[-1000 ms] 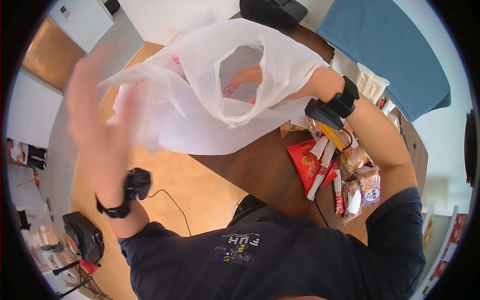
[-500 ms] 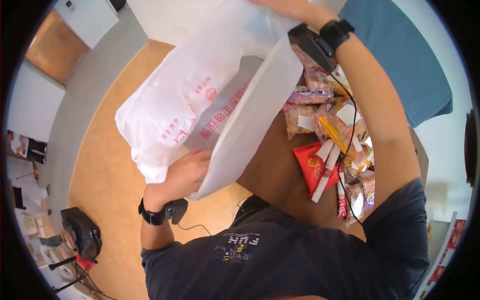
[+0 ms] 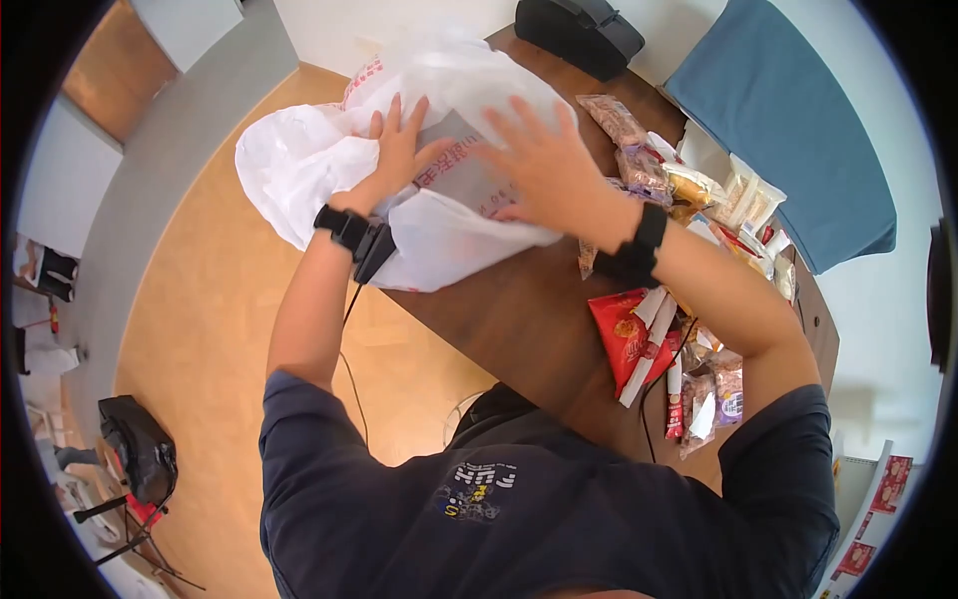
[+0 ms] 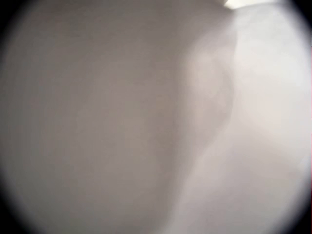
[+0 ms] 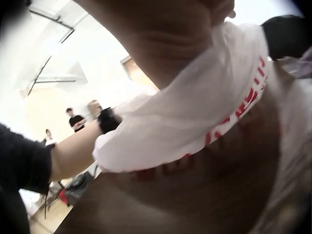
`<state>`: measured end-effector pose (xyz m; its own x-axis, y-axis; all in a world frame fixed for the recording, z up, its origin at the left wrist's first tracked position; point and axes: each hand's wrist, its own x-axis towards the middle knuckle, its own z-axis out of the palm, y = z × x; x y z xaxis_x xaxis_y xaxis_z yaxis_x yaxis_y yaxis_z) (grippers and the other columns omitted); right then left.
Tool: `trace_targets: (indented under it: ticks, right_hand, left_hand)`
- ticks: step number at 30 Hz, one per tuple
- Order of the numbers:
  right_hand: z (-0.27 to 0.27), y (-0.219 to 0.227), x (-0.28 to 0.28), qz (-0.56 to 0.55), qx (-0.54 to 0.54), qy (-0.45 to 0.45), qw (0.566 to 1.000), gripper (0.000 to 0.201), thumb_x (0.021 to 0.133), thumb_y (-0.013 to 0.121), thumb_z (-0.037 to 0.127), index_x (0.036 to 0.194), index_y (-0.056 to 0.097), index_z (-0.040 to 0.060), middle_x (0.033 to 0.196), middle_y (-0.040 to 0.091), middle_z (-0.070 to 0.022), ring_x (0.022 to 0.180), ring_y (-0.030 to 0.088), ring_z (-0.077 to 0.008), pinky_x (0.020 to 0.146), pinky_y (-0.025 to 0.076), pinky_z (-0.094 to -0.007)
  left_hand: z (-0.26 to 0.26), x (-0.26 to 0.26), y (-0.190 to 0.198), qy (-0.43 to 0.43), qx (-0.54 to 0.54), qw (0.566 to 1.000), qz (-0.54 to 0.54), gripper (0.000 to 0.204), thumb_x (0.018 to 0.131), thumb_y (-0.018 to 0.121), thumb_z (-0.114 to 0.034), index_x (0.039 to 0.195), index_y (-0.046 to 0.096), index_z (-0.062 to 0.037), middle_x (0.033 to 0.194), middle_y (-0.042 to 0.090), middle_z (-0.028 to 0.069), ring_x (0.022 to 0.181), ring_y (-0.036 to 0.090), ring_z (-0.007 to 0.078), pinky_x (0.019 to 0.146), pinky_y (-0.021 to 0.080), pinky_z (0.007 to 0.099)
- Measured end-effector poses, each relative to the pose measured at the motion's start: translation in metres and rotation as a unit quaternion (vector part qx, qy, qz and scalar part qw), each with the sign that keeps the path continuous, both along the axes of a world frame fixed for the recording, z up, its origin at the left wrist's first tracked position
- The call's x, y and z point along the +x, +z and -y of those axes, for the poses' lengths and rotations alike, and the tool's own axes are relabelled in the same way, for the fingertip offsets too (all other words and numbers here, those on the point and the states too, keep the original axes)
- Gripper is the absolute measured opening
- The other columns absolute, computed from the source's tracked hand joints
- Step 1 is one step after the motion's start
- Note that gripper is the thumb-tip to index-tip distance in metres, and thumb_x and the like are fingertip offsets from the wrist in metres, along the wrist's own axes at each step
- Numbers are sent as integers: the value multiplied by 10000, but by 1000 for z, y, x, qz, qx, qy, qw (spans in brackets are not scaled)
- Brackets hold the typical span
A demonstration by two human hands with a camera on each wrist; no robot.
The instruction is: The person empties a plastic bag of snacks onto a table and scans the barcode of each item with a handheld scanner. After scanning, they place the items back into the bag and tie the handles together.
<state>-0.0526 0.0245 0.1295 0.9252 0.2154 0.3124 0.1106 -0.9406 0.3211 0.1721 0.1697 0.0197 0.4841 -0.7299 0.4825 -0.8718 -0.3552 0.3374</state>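
Note:
A white plastic bag (image 3: 299, 165) with red lettering lies across the end of the brown table (image 3: 479, 339), its grey-looking opening between my hands. My left hand (image 3: 394, 160) is at the bag's left side, fingers spread over the plastic. On the other side, my right hand (image 3: 559, 180) spreads its fingers over the opening, slightly blurred by motion. Neither hand curls round anything. Pale, blurred plastic (image 4: 263, 97) fills the left wrist view. From the right wrist, the bag's rim (image 5: 161, 131) with red print hangs just below my hand.
Packaged snacks pile up on the table's right, among them a red packet (image 3: 624, 334) and several clear-wrapped ones (image 3: 644, 175). A black case (image 3: 584, 35) stands at the back. Blue cloth (image 3: 788, 130) is beyond the pile. Thin cables run from both wrist cameras.
The bag has gone from being held up and stretched between my hands to lying lower on the table. My right hand came down from the far rim; my left moved forward, fingers now spread.

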Motion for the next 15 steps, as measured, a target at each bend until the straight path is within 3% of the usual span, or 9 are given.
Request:
trace_targets:
  ticks: [1,3,5,7,9,10,13,14,15]
  right_hand:
    - [18,-6,3,-42,3,-47,998,686,719,764,455,1305,577,151,1436,463,-108,1393,342,-299,1104,250,-602]
    - [51,3,18,-219,71,-183,956,697,740,731,523,1313,571,160,1438,461,-123,1407,324,-326,1090,245,-635]
    - [90,5,29,-235,64,-185,952,694,750,715,540,1316,569,167,1436,465,-119,1399,337,-328,1075,253,-646]
    - [103,6,32,-249,64,-191,947,692,759,698,558,1319,567,174,1433,469,-116,1391,351,-330,1060,262,-657]
    - [107,13,33,-299,47,-254,919,726,753,724,511,1352,528,151,1431,474,-89,1376,371,-310,1009,337,-615]
    - [105,11,25,-234,5,-230,945,647,734,738,501,1258,611,144,1299,592,-96,1250,517,-294,957,385,-568]
    - [62,42,17,-257,-36,-240,936,545,753,737,491,1194,644,185,1165,649,-63,1159,574,-272,907,420,-530]
    - [50,39,11,-192,-31,-186,963,471,772,725,488,1127,678,182,1024,697,-39,962,653,-263,837,445,-473]
    - [36,35,6,-164,6,-154,974,473,781,712,492,1130,675,175,1011,698,-45,920,661,-264,826,451,-453]
  left_hand:
    - [1,-2,3,0,-1,1000,-1,693,903,593,-494,1481,380,-176,1509,313,266,1423,239,446,1143,149,609]
    - [2,-15,24,80,249,965,15,732,935,531,-514,1507,299,-118,1522,251,320,1420,209,493,1127,218,601]
    - [-4,-45,76,48,298,953,-20,730,942,538,-451,1507,269,-75,1521,246,329,1403,230,519,1117,257,586]
    - [-7,-58,87,10,351,935,-51,730,950,546,-388,1508,239,-32,1520,242,337,1386,250,544,1106,296,571]
    - [-9,-55,78,5,382,924,18,641,946,552,-276,1454,296,20,1460,331,363,1246,479,513,994,438,538]
    - [-8,-55,81,5,383,924,21,641,946,552,-276,1454,296,20,1460,331,363,1246,479,513,994,438,538]
    - [3,-55,96,-19,354,934,-43,527,939,544,-193,1373,359,43,1298,502,370,1037,638,446,838,523,492]
    - [13,-53,110,-65,394,916,-43,489,950,537,-206,1335,377,49,1195,559,354,934,666,419,742,537,473]
    - [21,-53,123,-113,432,894,-42,454,961,530,-219,1296,395,56,1092,616,339,830,694,392,645,550,454]
